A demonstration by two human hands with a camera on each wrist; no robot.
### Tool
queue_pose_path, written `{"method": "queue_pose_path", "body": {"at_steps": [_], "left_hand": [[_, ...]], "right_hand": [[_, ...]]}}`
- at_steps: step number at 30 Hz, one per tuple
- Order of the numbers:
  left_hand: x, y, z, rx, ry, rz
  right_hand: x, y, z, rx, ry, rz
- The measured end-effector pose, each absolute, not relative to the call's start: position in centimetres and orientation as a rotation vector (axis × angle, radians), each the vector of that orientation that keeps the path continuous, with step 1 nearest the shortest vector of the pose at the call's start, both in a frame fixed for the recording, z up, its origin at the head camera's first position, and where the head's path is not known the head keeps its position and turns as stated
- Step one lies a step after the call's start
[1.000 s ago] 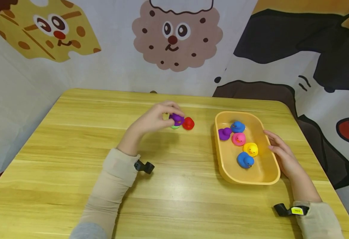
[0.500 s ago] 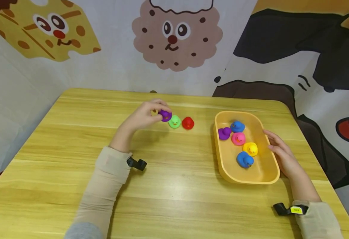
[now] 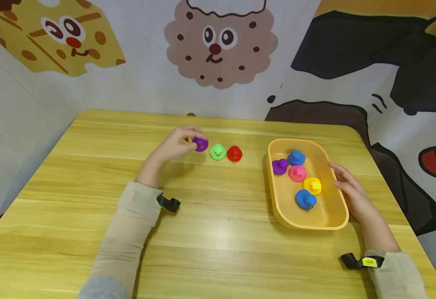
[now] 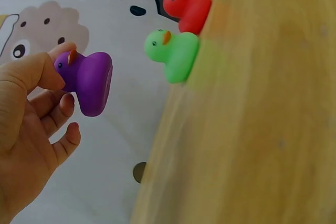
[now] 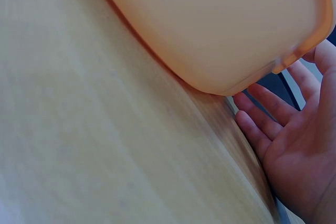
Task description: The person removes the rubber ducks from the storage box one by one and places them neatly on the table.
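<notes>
My left hand (image 3: 178,144) pinches a purple rubber duck (image 4: 94,82) between thumb and fingers, apart from the tabletop in the left wrist view. A green rubber duck (image 3: 218,152) and a red one (image 3: 234,154) sit side by side just right of it. Against the right side of a yellow-orange plastic bin (image 3: 283,218) rests my right hand (image 3: 354,193), its fingers fairly straight and touching the outside of the rim. Inside the bin lie a purple duck (image 3: 280,166), a pink duck (image 3: 297,173), a yellow duck (image 3: 312,186) and two blue ducks (image 3: 306,199).
The wooden table (image 3: 218,249) reaches back to a white cloth backdrop (image 3: 143,83) printed with cartoon figures. A black wrist camera (image 3: 168,203) sits on the left cuff, another camera (image 3: 361,261) on the right cuff.
My left hand has moved left with the purple duck, from in front of the green duck to left of it, uncovering the green one. The right hand and bin stay put.
</notes>
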State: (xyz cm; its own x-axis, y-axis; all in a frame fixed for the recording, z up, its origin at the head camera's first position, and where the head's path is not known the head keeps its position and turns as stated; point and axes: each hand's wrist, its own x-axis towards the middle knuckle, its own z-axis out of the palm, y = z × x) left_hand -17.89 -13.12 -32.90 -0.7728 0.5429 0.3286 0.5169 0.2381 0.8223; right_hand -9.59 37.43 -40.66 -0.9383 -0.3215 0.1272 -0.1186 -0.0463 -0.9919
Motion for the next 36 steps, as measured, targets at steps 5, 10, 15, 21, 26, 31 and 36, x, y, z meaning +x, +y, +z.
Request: {"method": "queue_pose_path", "body": {"at_steps": [5, 10, 15, 21, 26, 31, 36], "left_hand": [[-18.3, -13.3, -33.6, 1.019, 2.450, 1.594], [-19.2, -13.5, -35.1, 0.996, 2.457, 1.576], [-20.8, -13.9, -37.4, 1.013, 2.499, 1.548], [-21.2, -14.0, -38.0, 1.016, 2.500, 1.524], [-21.2, -14.0, -38.1, 1.020, 2.509, 1.465], [-21.4, -13.9, -38.4, 1.007, 2.492, 1.456], [-20.9, -13.5, -37.8, 0.987, 2.467, 1.447]], "right_hand": [[-9.6, 37.4, -40.7, -0.474, 2.064, -2.116], [-9.6, 37.5, -40.8, -0.478, 2.051, -2.127], [-9.6, 37.5, -40.8, -0.481, 2.053, -2.131], [-9.6, 37.5, -40.8, -0.478, 2.054, -2.130], [-9.6, 37.5, -40.8, -0.478, 2.065, -2.126], [-9.6, 37.5, -40.8, -0.487, 2.067, -2.131], [-9.7, 37.5, -40.8, -0.483, 2.067, -2.127]]}}
